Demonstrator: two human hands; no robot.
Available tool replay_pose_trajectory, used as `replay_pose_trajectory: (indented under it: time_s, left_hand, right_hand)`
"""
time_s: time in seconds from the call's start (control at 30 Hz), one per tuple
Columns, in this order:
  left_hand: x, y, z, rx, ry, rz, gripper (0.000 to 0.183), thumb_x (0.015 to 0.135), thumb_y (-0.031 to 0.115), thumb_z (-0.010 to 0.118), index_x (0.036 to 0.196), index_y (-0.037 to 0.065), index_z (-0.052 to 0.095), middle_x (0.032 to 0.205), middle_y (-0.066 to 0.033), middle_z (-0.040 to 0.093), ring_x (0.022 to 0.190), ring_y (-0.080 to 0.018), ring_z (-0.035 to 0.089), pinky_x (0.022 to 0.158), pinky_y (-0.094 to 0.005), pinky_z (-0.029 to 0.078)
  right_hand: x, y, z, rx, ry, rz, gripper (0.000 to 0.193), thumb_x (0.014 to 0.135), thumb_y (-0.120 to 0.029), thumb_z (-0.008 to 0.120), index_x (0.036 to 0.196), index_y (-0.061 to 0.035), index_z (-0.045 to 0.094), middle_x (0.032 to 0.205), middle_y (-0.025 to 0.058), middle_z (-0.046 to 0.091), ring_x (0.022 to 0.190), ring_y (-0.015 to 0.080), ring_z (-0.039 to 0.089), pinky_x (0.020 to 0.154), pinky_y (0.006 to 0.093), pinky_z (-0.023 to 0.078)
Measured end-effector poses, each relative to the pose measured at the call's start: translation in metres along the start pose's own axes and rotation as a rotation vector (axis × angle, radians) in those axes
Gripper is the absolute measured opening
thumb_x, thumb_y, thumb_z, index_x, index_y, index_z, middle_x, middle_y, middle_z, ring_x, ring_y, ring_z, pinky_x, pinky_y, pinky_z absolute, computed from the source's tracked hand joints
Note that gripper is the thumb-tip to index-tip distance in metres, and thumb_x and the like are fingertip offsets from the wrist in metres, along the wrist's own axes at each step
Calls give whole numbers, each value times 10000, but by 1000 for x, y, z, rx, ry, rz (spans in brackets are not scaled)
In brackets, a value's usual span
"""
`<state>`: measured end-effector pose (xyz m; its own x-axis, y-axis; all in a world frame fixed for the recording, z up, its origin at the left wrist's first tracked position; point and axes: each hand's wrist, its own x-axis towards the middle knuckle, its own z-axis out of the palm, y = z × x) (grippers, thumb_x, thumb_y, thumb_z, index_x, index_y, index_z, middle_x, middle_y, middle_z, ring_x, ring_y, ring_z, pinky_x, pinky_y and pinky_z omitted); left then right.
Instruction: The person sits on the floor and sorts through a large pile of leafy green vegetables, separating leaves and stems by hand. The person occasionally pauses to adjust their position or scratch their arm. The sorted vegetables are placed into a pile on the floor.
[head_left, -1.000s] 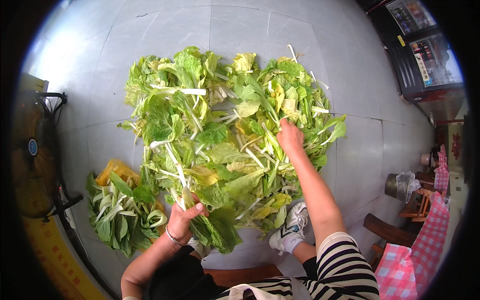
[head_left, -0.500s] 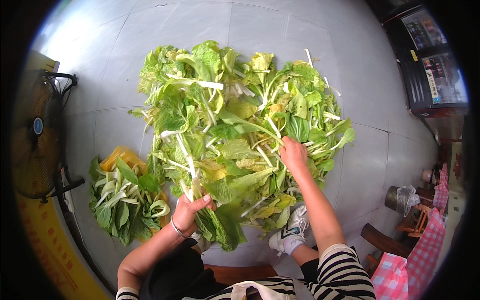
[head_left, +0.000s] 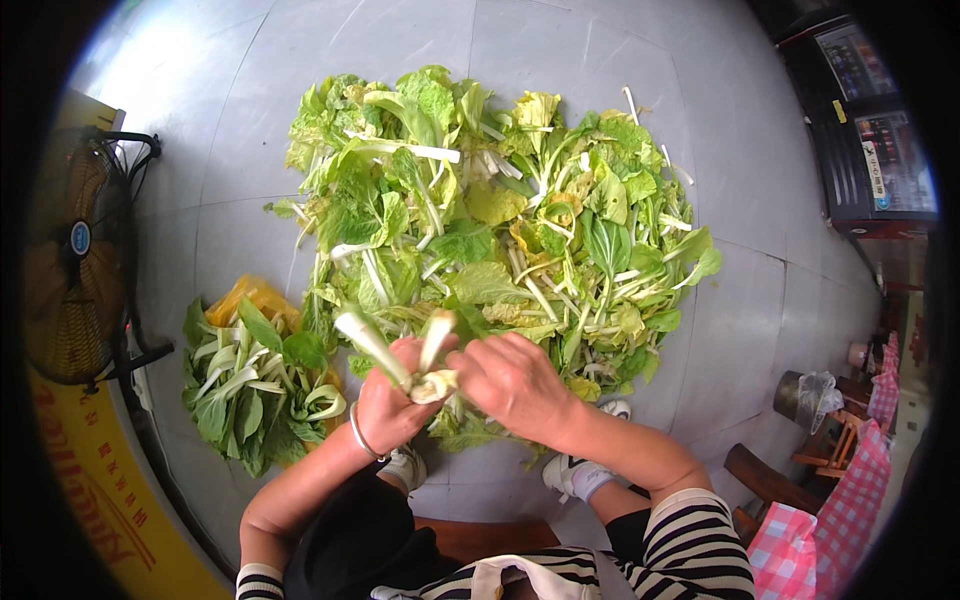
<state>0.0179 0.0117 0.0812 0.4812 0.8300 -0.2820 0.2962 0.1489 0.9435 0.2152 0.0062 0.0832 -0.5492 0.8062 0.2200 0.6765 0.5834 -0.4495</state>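
Observation:
My left hand (head_left: 388,412), with a bracelet on its wrist, is closed around some leafy greens, whose pale cut stalks (head_left: 372,346) stick up past the fingers. Right beside it, my right hand (head_left: 520,388) is closed, its curled fingers at the stalk ends; what they pinch is hidden. Beyond both hands a wide heap of loose leafy greens (head_left: 490,285), green and yellowing with white stems, spreads over the grey floor (head_left: 560,50). To the left, a bundle of greener leafy vegetables (head_left: 250,390) lies partly on a yellow bag (head_left: 255,298).
A black floor fan (head_left: 85,255) stands at the far left, above a yellow box-like panel (head_left: 110,490). On the right are a dark glass-fronted cabinet (head_left: 850,130), a bin with a plastic liner (head_left: 805,398) and pink checked cloths (head_left: 850,490). My shoes (head_left: 565,478) are close to the heap.
My right hand has left the heap and come back toward me, meeting my left hand. The held greens have turned, so their stalk ends now show between both hands.

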Motion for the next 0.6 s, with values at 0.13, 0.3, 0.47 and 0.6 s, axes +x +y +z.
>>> replay_pose_trajectory:
  time_s: [0.13, 0.3, 0.47, 0.6]
  left_hand:
    - [1, -4, -7, 232, -34, -2, 266, 765, 163, 723, 954, 40, 583, 741, -142, 602, 715, -364, 598, 640, -402, 491]
    - [2, -9, -3, 404, 16, 210, 356, 731, 121, 703, 1072, 53, 627, 766, -163, 637, 696, -359, 623, 605, -414, 497]
    - [4, -12, 0, 250, 114, 100, 208, 740, 87, 667, 936, 21, 642, 683, -173, 611, 621, -372, 603, 553, -410, 485]
    - [5, -7, 9, -227, 343, -62, 101, 852, 94, 649, 862, -1, 619, 664, -56, 608, 569, -161, 566, 518, -318, 436]
  right_hand:
    - [3, 1, -13, 117, -79, -13, 121, 810, -117, 645, 858, -26, 581, 734, 97, 557, 635, 219, 577, 591, 360, 450]
    - [-4, 8, -22, 239, -280, 53, 79, 813, -96, 597, 838, -25, 576, 748, 76, 551, 693, 207, 570, 615, 337, 419]
    - [3, -3, 0, 44, -40, 112, 57, 794, -53, 578, 836, -33, 545, 729, 75, 545, 624, 218, 534, 576, 342, 394]
    - [23, -18, 22, 309, 190, 371, 89, 895, -121, 519, 850, -47, 541, 650, 34, 496, 538, 160, 466, 493, 304, 371]
